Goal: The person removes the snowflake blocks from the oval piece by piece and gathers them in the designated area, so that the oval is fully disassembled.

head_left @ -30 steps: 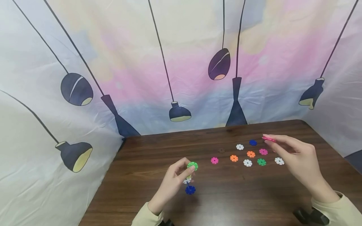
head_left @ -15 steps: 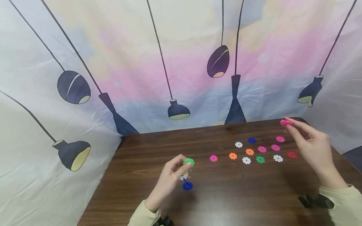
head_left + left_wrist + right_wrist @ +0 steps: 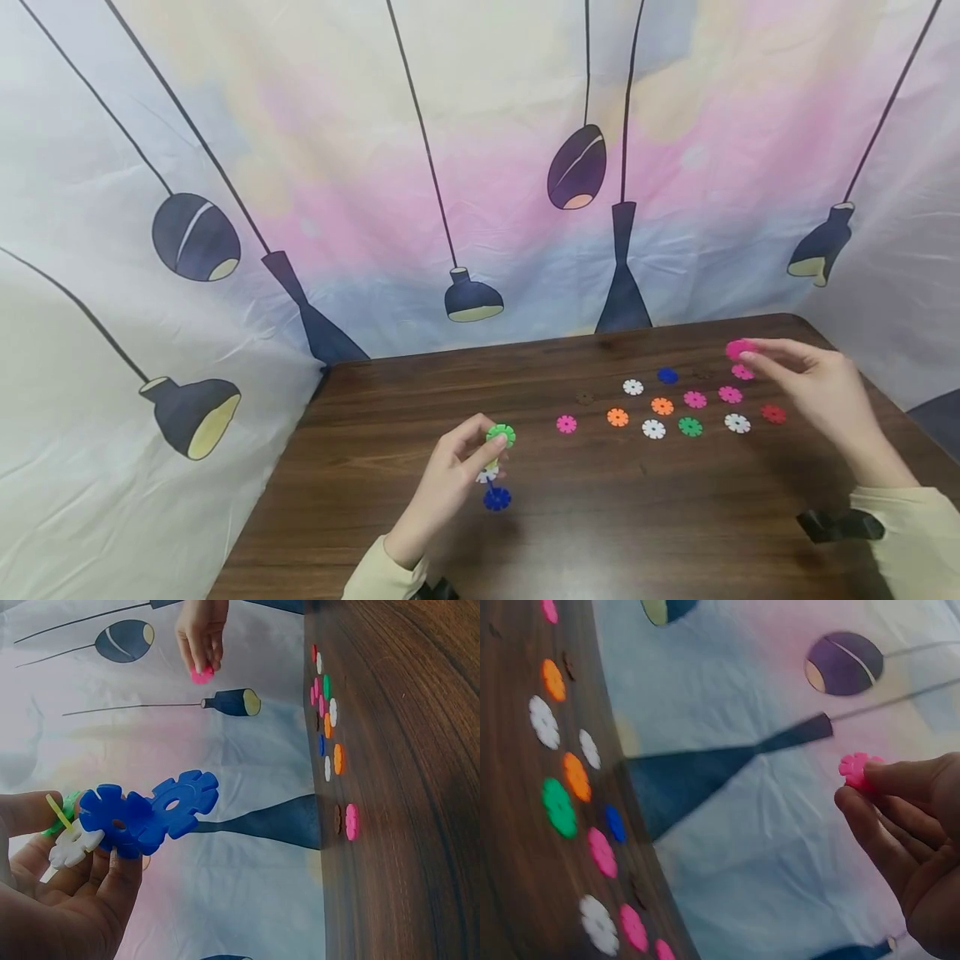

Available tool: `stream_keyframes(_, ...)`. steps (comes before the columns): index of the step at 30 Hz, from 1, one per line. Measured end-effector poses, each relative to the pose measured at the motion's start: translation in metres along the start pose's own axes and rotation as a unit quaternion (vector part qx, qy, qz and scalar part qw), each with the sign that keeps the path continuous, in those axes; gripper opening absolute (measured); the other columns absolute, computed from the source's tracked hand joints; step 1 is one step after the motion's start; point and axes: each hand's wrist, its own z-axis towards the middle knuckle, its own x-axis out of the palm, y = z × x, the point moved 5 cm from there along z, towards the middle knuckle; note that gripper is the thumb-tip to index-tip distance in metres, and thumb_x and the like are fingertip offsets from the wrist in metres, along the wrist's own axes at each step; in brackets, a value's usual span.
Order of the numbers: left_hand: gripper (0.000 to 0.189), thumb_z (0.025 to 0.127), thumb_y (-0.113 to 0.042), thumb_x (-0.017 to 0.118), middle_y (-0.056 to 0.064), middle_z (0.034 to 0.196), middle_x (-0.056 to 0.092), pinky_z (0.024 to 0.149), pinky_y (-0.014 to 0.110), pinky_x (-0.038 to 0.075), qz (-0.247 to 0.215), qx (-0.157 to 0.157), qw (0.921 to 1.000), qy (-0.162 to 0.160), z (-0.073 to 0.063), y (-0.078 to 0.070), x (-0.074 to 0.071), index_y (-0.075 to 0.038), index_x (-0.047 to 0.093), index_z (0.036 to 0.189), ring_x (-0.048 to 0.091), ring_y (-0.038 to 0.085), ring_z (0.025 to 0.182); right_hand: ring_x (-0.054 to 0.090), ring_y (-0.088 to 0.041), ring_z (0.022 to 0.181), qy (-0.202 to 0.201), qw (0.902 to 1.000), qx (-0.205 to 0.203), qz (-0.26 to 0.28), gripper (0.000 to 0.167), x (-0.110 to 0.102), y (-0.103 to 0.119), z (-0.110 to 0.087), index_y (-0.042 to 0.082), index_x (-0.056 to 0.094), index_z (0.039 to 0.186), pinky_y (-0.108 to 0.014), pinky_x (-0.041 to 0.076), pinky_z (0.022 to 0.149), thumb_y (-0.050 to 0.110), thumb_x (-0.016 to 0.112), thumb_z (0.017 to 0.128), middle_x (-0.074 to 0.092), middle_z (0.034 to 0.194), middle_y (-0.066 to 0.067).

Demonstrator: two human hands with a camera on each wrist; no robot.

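My left hand [image 3: 453, 475] holds a small chain of joined snowflake discs above the table. A green disc [image 3: 501, 434] sits at its top, under the thumb. Two blue discs [image 3: 120, 821] slot into each other at the far end, with a white disc [image 3: 75, 846] and the thin edge of a yellow one [image 3: 58, 811] between. My right hand [image 3: 825, 392], at the far right, pinches a pink snowflake disc [image 3: 860, 772] between thumb and fingertips, raised over the loose discs. Its fingers partly cover that disc.
Loose snowflake discs lie spread over the brown wooden table [image 3: 360, 450], including a green one [image 3: 690, 427], a red one [image 3: 773, 414] and a brown one [image 3: 585, 399]. A printed cloth [image 3: 375, 208] with lamp drawings hangs behind the table.
My right hand, pinching the pink disc, has risen and moved right, then come slightly back left and down. The left hand has shifted slightly left, still holding the chain.
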Motion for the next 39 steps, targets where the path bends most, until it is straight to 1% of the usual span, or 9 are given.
stream_keyframes(3,0.022,0.103,-0.023,0.061,0.027,0.093,0.060,0.072,0.040,0.060,0.000,0.000,1.0000,0.001,0.000,-0.001,0.000,-0.001,0.062,0.098,0.064,0.020,0.079,0.049,0.000,0.063,0.048,0.9981,-0.036,-0.016,0.036,0.025,0.011,-0.003,0.010,0.074,0.117,-0.027,0.037,0.051,0.038,0.074,0.093,0.075,0.091,0.006)
stream_keyframes(5,0.022,0.103,-0.023,0.061,0.027,0.093,0.059,0.072,0.040,0.060,0.000,0.001,1.0000,0.002,-0.001,-0.001,0.000,-0.001,0.062,0.098,0.065,0.020,0.079,0.051,-0.008,0.060,0.103,0.9933,-0.051,-0.019,0.033,0.045,0.016,-0.006,0.013,0.076,0.114,-0.028,0.040,0.051,0.037,0.074,0.093,0.075,0.093,-0.005)
stream_keyframes(8,0.022,0.103,-0.023,0.061,0.021,0.093,0.060,0.072,0.041,0.060,-0.001,0.000,1.0000,0.004,-0.001,-0.001,0.000,-0.001,0.062,0.098,0.064,0.020,0.080,0.061,-0.017,0.069,0.193,0.9791,-0.063,-0.008,0.027,0.072,0.018,-0.012,0.011,0.077,0.109,-0.028,0.048,0.058,0.032,0.075,0.092,0.075,0.092,-0.003)
stream_keyframes(11,0.022,0.103,-0.023,0.060,0.019,0.093,0.060,0.072,0.041,0.060,-0.001,0.001,1.0000,0.005,-0.001,0.000,0.000,-0.001,0.062,0.099,0.065,0.020,0.081,0.068,-0.020,0.073,0.282,0.9578,-0.048,0.027,0.022,0.095,0.014,-0.019,0.005,0.075,0.107,-0.029,0.056,0.063,0.022,0.075,0.093,0.074,0.085,0.000)
stream_keyframes(17,0.024,0.103,-0.023,0.060,0.029,0.096,0.058,0.072,0.041,0.060,-0.003,0.002,1.0000,0.009,0.000,0.001,0.002,0.000,0.062,0.100,0.065,0.020,0.080,0.067,-0.017,0.070,0.372,0.9254,-0.034,0.066,0.009,0.123,0.009,-0.031,0.003,0.073,0.096,-0.029,0.057,0.062,0.010,0.073,0.092,0.070,0.079,0.000)
stream_keyframes(22,0.024,0.103,-0.024,0.061,0.017,0.092,0.061,0.073,0.041,0.060,0.005,-0.003,0.9999,0.011,0.000,0.001,0.003,-0.001,0.062,0.100,0.066,0.021,0.079,0.064,-0.017,0.066,0.403,0.9123,-0.042,0.060,0.009,0.137,0.008,-0.039,0.008,0.072,0.089,-0.031,0.057,0.059,0.016,0.076,0.091,0.068,0.074,0.001)
stream_keyframes(27,0.023,0.102,-0.024,0.061,0.010,0.090,0.062,0.074,0.046,0.060,0.009,-0.008,0.9999,0.011,0.000,0.002,0.003,-0.001,0.062,0.099,0.066,0.021,0.079,0.062,-0.016,0.062,0.399,0.9154,-0.039,0.040,0.013,0.145,0.007,-0.041,0.010,0.069,0.085,-0.029,0.053,0.056,0.020,0.078,0.089,0.065,0.069,0.003)
stream_keyframes(31,0.024,0.103,-0.025,0.061,0.016,0.091,0.061,0.076,0.053,0.058,0.007,-0.008,0.9999,0.014,0.000,0.002,0.004,-0.002,0.062,0.099,0.066,0.020,0.079,0.055,-0.012,0.058,0.379,0.9243,-0.049,0.001,0.013,0.148,0.008,-0.040,0.014,0.069,0.082,-0.027,0.045,0.053,0.020,0.079,0.087,0.059,0.063,0.006)
stream_keyframes(39,0.024,0.102,-0.025,0.061,0.030,0.095,0.058,0.075,0.048,0.059,0.005,-0.009,0.9998,0.015,-0.001,0.002,0.005,-0.002,0.062,0.099,0.065,0.019,0.078,0.052,-0.013,0.056,0.358,0.9315,-0.053,-0.036,0.015,0.152,0.013,-0.041,0.014,0.068,0.079,-0.028,0.042,0.051,0.014,0.082,0.083,0.054,0.062,0.005)
